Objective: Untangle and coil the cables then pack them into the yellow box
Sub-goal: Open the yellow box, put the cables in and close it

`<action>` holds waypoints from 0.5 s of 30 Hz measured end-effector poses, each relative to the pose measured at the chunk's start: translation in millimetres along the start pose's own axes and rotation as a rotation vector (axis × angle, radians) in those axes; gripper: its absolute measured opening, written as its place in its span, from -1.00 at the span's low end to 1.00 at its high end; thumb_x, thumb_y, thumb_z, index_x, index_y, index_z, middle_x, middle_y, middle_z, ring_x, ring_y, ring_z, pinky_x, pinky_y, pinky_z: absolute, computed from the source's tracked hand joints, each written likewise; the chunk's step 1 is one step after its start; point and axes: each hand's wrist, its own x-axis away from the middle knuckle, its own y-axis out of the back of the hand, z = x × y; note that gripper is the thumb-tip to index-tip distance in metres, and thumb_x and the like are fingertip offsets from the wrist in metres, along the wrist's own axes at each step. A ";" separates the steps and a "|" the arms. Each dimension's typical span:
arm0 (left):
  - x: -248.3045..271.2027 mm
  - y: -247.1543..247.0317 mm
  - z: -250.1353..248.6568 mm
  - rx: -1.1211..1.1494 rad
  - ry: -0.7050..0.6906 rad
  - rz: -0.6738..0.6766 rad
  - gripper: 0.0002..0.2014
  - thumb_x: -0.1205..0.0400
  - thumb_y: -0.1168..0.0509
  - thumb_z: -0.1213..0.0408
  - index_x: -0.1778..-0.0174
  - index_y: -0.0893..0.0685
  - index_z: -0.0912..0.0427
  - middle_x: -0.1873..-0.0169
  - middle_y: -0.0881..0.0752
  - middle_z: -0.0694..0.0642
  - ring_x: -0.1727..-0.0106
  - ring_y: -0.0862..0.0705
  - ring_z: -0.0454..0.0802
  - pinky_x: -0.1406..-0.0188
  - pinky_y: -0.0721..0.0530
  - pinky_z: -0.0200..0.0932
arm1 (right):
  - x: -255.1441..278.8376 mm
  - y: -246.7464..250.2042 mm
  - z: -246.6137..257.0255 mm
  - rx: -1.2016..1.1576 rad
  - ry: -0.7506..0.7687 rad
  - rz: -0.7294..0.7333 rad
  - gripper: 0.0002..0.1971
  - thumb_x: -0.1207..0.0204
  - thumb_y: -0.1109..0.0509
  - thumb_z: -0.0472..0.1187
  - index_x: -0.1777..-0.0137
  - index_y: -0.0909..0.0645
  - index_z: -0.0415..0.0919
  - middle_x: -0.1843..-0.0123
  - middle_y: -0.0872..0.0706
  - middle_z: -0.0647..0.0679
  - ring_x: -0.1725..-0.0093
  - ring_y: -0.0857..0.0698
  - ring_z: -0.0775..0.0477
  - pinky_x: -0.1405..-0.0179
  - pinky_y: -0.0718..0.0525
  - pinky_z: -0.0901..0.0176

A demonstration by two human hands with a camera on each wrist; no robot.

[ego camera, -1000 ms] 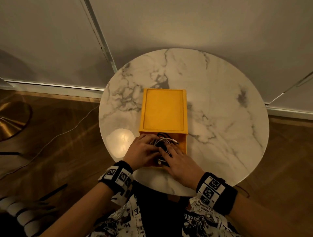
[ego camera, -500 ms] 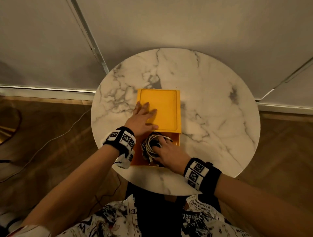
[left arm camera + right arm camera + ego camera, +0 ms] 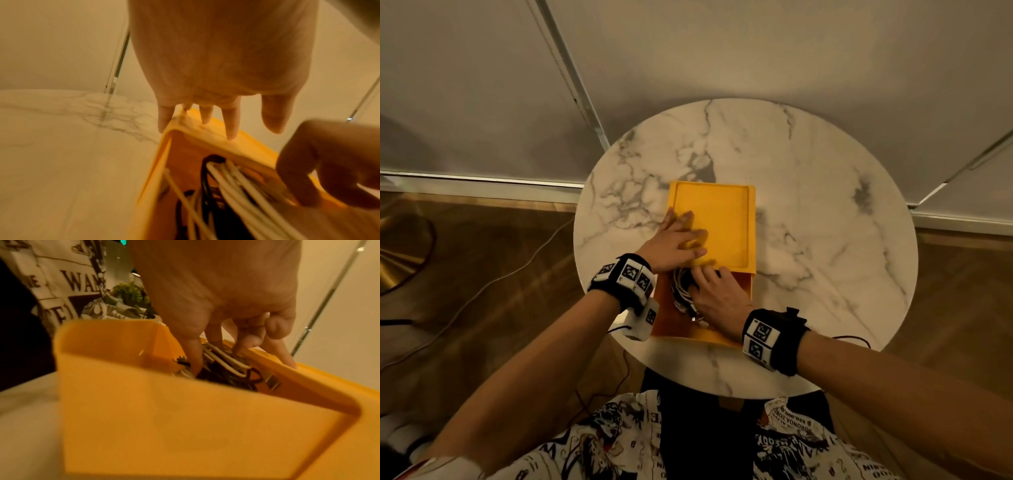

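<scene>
Yellow box point(image 3: 677, 318) on table point(image 3: 825, 212) holds coiled cables point(image 3: 683, 291); left hand point(image 3: 674, 245) flat on lid point(image 3: 722, 219), grip apart; right hand point(image 3: 720, 301) presses cables, fingers extended.

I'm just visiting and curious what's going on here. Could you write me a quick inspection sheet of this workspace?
Surface: round marble table.
Job's things: yellow box with its yellow lid covering the far part, near end open.
Clutter: nothing seen on the table.
Hands: left hand rests flat on the lid; right hand reaches into the open end, fingers on the cables.
Cables: white and black cables bundled inside the box.
Surroundings: wooden floor with a thin floor wire; pale wall behind.
</scene>
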 end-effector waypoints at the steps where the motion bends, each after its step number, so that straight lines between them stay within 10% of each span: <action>1: 5.8 0.6 0.5 0.016 -0.043 -0.001 -0.35 -0.56 -0.18 -0.30 -0.56 -0.38 -0.14 -0.70 0.02 -0.06 -0.70 0.25 0.05 -0.64 0.04 0.29 | 0.9 2.5 -1.1 -0.029 -0.015 0.010 -0.73 -0.57 -0.28 -0.12 -0.15 -0.66 -0.22 -0.25 -0.57 -0.23 -0.08 -0.59 -0.21 0.18 -0.46 0.01; 9: 50.0 -43.3 13.5 -0.279 -0.251 -0.073 -0.16 -0.56 -0.29 -0.21 -0.67 0.06 -0.26 -0.68 0.24 -0.21 -0.68 0.32 -0.07 -0.59 -0.11 0.39 | 1.5 -4.6 -8.9 -0.340 -0.099 -0.008 -0.55 -0.65 -0.28 -0.21 -0.49 -0.32 -0.29 -0.43 -0.38 -0.29 -0.17 -0.63 -0.28 0.05 -0.62 -0.03; 15: 44.5 -53.8 9.8 -0.216 -0.191 -0.215 -0.24 -0.53 -0.37 -0.14 -0.62 -0.17 -0.32 -0.68 0.01 -0.23 -0.70 0.14 -0.11 -0.49 -0.29 0.40 | 17.4 -5.1 -14.2 -0.395 -0.090 -0.065 -0.43 -0.63 -0.29 0.00 -0.56 -0.30 -0.22 -0.44 -0.38 -0.26 -0.36 -0.46 -0.26 -0.15 -0.59 -0.09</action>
